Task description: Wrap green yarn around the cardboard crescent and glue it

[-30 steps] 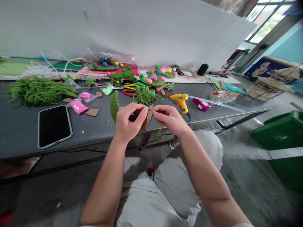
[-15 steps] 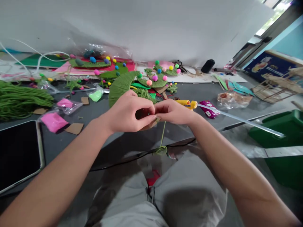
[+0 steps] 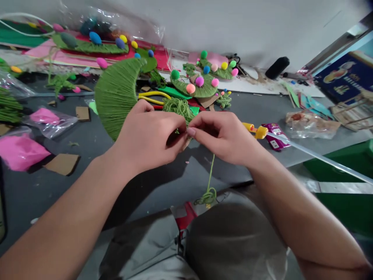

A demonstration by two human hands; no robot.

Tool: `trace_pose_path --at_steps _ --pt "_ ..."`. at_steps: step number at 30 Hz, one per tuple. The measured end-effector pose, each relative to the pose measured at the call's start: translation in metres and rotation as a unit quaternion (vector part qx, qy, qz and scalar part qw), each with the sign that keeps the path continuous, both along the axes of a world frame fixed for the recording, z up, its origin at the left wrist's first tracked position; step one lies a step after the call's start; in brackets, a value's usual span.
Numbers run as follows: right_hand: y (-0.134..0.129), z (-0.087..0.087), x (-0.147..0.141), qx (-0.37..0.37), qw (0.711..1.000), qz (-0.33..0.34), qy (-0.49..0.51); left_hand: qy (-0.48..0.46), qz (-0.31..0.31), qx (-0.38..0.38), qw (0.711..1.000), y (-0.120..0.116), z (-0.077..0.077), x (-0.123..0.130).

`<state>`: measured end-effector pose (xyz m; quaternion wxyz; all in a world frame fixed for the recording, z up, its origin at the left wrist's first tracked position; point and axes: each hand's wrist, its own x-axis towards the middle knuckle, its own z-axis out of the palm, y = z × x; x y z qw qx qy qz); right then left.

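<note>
My left hand (image 3: 154,136) and my right hand (image 3: 221,134) meet at the fingertips above the table's front edge. Both are closed in pinches around something small, mostly hidden by the fingers; a bit of tan shows beneath them. From there a green yarn strand (image 3: 211,171) hangs down to a small loose coil (image 3: 208,196). Just behind the fingers lies a tangle of green yarn (image 3: 178,109). Left of my left hand stands a crescent wrapped in green yarn (image 3: 115,97). Yellow-handled pliers (image 3: 154,95) lie between the crescent and the tangle.
A yellow glue gun (image 3: 260,132) with a long clear stick (image 3: 320,155) is beside my right wrist. Leaf shapes with coloured balls (image 3: 199,83) stand behind. Pink clay (image 3: 23,151), cardboard (image 3: 62,164) and a purple packet (image 3: 275,138) lie around. A green bin (image 3: 344,163) is at right.
The view has shifted closer to the table and tilted. My right fingers have spread a little from the left ones, the thumb now showing. More of the crescent and yarn tangle is visible.
</note>
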<state>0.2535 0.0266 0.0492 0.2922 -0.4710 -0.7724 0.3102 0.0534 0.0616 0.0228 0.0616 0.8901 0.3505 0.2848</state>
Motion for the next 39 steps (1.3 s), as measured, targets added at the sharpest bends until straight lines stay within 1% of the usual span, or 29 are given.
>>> trace_pose_path --at_steps 5,8,11,14,17,19,24,26,28,30,31,32,34,35,36,39 --pt "-0.007 -0.001 -0.001 0.018 0.998 -0.049 0.033 -0.032 0.014 -0.004 0.999 0.001 -0.004 -0.001" --pt "-0.012 -0.001 0.001 0.009 0.998 -0.062 0.022 -0.024 0.024 0.018 0.999 0.001 -0.004 -0.001" --pt "-0.013 -0.004 0.004 0.005 0.997 -0.079 0.021 0.007 0.029 0.016 0.999 -0.002 -0.001 -0.002" --pt "-0.012 -0.010 0.009 0.014 0.990 -0.133 0.049 0.021 0.026 0.008 0.999 -0.005 0.003 -0.001" --pt "-0.012 -0.016 0.013 0.009 0.976 -0.197 0.092 0.010 0.016 0.013 1.000 -0.008 0.003 0.001" --pt "-0.013 -0.019 0.015 0.000 0.969 -0.225 0.107 -0.002 0.006 0.017 1.000 -0.010 0.003 0.003" --pt "-0.015 -0.027 0.019 -0.005 0.964 -0.254 0.071 -0.037 -0.014 0.016 0.999 -0.017 0.003 0.006" --pt "-0.017 -0.031 0.021 0.012 0.962 -0.271 0.043 -0.048 -0.020 0.015 0.999 -0.019 0.004 0.008" --pt "-0.021 -0.034 0.024 0.053 0.957 -0.283 0.024 -0.058 -0.025 0.013 0.998 -0.020 0.004 0.009" --pt "-0.028 -0.035 0.024 0.106 0.958 -0.265 0.028 -0.066 -0.031 0.009 0.997 -0.020 0.004 0.011" --pt "-0.032 -0.033 0.024 0.119 0.963 -0.239 0.042 -0.069 -0.035 0.008 0.997 -0.020 0.004 0.011" --pt "-0.037 -0.031 0.022 0.115 0.970 -0.206 0.064 -0.072 -0.041 0.006 0.997 -0.020 0.004 0.012" --pt "-0.047 -0.026 0.017 0.062 0.981 -0.143 0.115 -0.077 -0.050 0.002 0.996 -0.020 0.004 0.012" --pt "-0.050 -0.023 0.014 0.030 0.982 -0.123 0.139 -0.079 -0.053 -0.001 0.995 -0.021 0.004 0.013" --pt "-0.052 -0.021 0.011 0.004 0.981 -0.113 0.158 -0.082 -0.053 -0.003 0.995 -0.022 0.004 0.012" --pt "-0.051 -0.017 0.003 -0.035 0.975 -0.115 0.187 -0.090 -0.042 0.004 0.995 -0.023 0.005 0.011"
